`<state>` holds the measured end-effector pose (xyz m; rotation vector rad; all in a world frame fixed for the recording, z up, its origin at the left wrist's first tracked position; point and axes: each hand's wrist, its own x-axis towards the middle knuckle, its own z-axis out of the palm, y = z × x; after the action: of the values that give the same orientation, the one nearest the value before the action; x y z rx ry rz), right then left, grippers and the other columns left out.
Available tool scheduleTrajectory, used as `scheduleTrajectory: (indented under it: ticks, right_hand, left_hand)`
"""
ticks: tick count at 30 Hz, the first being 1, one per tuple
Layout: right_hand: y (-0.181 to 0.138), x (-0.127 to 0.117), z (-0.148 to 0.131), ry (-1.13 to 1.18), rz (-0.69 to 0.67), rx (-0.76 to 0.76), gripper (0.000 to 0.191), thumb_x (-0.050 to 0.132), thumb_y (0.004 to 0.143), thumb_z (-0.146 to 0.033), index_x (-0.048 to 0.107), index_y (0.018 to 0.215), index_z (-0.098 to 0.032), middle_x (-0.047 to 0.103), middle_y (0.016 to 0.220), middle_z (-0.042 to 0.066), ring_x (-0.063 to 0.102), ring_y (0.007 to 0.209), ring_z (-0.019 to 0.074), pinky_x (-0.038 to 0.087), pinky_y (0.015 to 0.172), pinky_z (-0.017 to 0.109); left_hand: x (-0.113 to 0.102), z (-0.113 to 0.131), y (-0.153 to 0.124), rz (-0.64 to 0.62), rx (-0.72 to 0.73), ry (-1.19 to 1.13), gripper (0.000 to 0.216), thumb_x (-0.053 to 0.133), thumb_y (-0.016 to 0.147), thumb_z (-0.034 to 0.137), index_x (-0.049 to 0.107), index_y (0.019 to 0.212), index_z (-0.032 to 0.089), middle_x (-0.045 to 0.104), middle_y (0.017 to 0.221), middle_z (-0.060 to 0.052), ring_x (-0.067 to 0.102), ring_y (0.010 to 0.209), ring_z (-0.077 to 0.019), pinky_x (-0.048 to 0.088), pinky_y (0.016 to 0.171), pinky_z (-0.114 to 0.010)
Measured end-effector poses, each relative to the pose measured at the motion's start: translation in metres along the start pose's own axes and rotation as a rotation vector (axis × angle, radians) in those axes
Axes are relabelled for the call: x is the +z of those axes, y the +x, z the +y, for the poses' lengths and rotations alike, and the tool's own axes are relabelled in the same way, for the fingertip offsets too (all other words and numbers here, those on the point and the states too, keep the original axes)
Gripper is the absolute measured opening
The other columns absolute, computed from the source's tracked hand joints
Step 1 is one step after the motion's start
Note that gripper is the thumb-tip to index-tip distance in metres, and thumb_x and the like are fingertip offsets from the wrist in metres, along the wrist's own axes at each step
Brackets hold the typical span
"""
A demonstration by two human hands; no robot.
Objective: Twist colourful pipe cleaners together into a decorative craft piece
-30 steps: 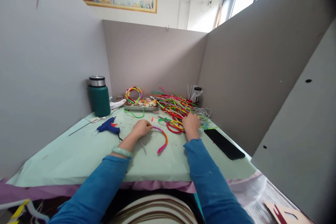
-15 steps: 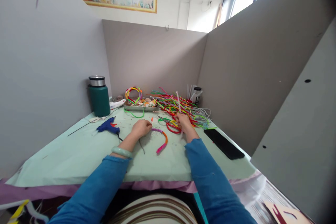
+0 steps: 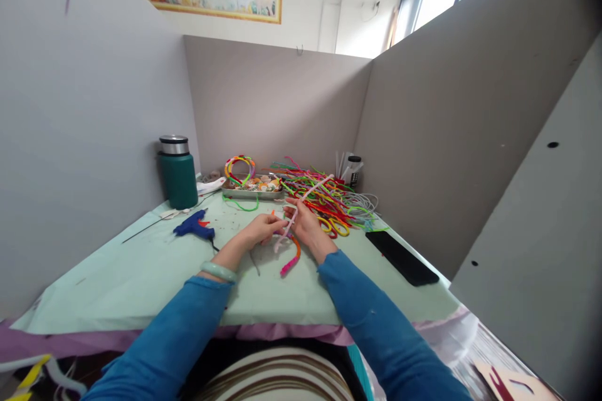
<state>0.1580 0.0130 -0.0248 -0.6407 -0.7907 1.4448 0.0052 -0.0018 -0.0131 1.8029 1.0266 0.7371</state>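
Observation:
My right hand (image 3: 305, 224) has its fingers closed on a pale pink pipe cleaner (image 3: 316, 187), which slants across in front of the palm. The lower end of the strip hangs near my left fingertips. My left hand (image 3: 261, 229) pinches the purple end of a curved band wrapped in pipe cleaner; the fingers cover part of that end. The band's orange and magenta stretch (image 3: 292, 261) curves down toward the table. A thin grey wire (image 3: 255, 262) shows below my left hand. Scissors with yellow and red handles (image 3: 339, 227) lie just right of my right hand.
A blue glue gun (image 3: 194, 225) and a green bottle (image 3: 177, 174) stand at left. Behind are a metal tray (image 3: 251, 194) of small pieces, a finished-looking colourful ring (image 3: 231, 161) and a heap of pipe cleaners (image 3: 324, 191). A black phone (image 3: 399, 257) lies at right.
My right hand has moved left from beside the heap, bringing the pale pink pipe cleaner close to my left hand. My left hand has shifted slightly right.

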Motion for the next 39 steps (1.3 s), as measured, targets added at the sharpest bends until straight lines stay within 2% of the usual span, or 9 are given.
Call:
scheduleTrajectory:
  ticks: [5, 10, 16, 19, 21, 24, 28, 33, 39]
  right_hand:
    - [-0.004, 0.008, 0.003, -0.114, 0.004, 0.007, 0.035, 0.046, 0.088, -0.053, 0.061, 0.100, -0.023, 0.061, 0.073, 0.002, 0.058, 0.069, 0.0160, 0.046, 0.054, 0.025]
    - [0.000, 0.002, 0.006, -0.111, -0.021, -0.012, 0.032, 0.051, 0.086, -0.050, 0.062, 0.095, -0.021, 0.060, 0.072, 0.002, 0.057, 0.065, 0.0147, 0.044, 0.053, 0.024]
    - [0.007, -0.013, -0.007, -0.058, 0.217, -0.166, 0.034, 0.053, 0.084, -0.052, 0.057, 0.077, -0.018, 0.053, 0.061, -0.002, 0.045, 0.049, 0.0099, 0.035, 0.045, 0.022]
    - [0.007, -0.019, -0.018, -0.039, 0.313, -0.204, 0.037, 0.047, 0.087, -0.054, 0.053, 0.074, -0.020, 0.049, 0.057, -0.002, 0.041, 0.046, 0.0103, 0.032, 0.042, 0.023]
    - [0.006, -0.021, -0.024, -0.048, 0.321, -0.217, 0.038, 0.043, 0.088, -0.055, 0.051, 0.073, -0.021, 0.048, 0.055, -0.002, 0.039, 0.043, 0.0101, 0.031, 0.040, 0.023]
    - [0.004, -0.021, -0.026, -0.011, 0.281, -0.156, 0.037, 0.044, 0.090, -0.051, 0.051, 0.072, -0.020, 0.047, 0.053, -0.003, 0.036, 0.040, 0.0088, 0.030, 0.039, 0.022]
    - [0.001, -0.016, -0.021, -0.012, 0.221, -0.038, 0.034, 0.048, 0.091, -0.046, 0.053, 0.072, -0.018, 0.050, 0.053, -0.002, 0.039, 0.040, 0.0083, 0.034, 0.038, 0.021]
    - [-0.002, -0.010, -0.008, -0.147, 0.072, 0.018, 0.029, 0.052, 0.090, -0.040, 0.058, 0.076, -0.015, 0.058, 0.057, 0.001, 0.053, 0.047, 0.0103, 0.045, 0.044, 0.022]
    - [-0.003, -0.005, 0.005, -0.297, -0.122, 0.059, 0.029, 0.057, 0.085, -0.043, 0.061, 0.079, -0.015, 0.060, 0.060, 0.001, 0.056, 0.050, 0.0113, 0.046, 0.044, 0.022]
  left_hand:
    - [0.002, -0.002, 0.002, -0.132, -0.013, -0.048, 0.062, 0.070, 0.062, 0.059, 0.059, 0.101, 0.012, 0.067, 0.073, -0.002, 0.032, 0.036, -0.0022, 0.019, 0.038, -0.021]
    - [0.002, -0.001, 0.000, -0.131, -0.009, -0.056, 0.048, 0.066, 0.067, 0.058, 0.058, 0.085, 0.013, 0.050, 0.051, 0.006, 0.032, 0.035, -0.0043, 0.019, 0.037, -0.021]
    - [-0.006, 0.005, -0.004, -0.102, -0.123, -0.170, 0.037, 0.061, 0.075, 0.049, 0.060, 0.083, 0.014, 0.026, 0.040, 0.011, 0.018, 0.034, -0.0047, 0.013, 0.038, -0.022]
    - [-0.010, 0.009, -0.007, -0.093, -0.156, -0.183, 0.037, 0.062, 0.074, 0.049, 0.061, 0.082, 0.013, 0.024, 0.041, 0.011, 0.017, 0.035, -0.0045, 0.013, 0.039, -0.022]
    - [-0.011, 0.011, -0.010, -0.128, -0.140, -0.156, 0.040, 0.064, 0.071, 0.051, 0.063, 0.081, 0.012, 0.025, 0.041, 0.011, 0.019, 0.036, -0.0049, 0.016, 0.039, -0.023]
    - [-0.010, 0.013, -0.013, -0.200, -0.080, -0.088, 0.051, 0.065, 0.068, 0.059, 0.065, 0.082, 0.011, 0.041, 0.043, 0.007, 0.029, 0.036, -0.0055, 0.024, 0.040, -0.023]
    - [-0.009, 0.014, -0.014, -0.161, -0.071, -0.056, 0.064, 0.063, 0.062, 0.071, 0.064, 0.080, 0.010, 0.060, 0.060, -0.001, 0.040, 0.041, -0.0058, 0.028, 0.043, -0.022]
    - [-0.009, 0.011, -0.010, -0.085, -0.080, -0.041, 0.067, 0.060, 0.062, 0.075, 0.063, 0.078, 0.011, 0.063, 0.062, -0.003, 0.043, 0.043, -0.0069, 0.029, 0.043, -0.022]
    - [-0.008, 0.008, -0.009, -0.009, -0.072, -0.004, 0.055, 0.063, 0.064, 0.069, 0.057, 0.067, 0.014, 0.053, 0.049, 0.003, 0.030, 0.037, -0.0048, 0.019, 0.040, -0.022]
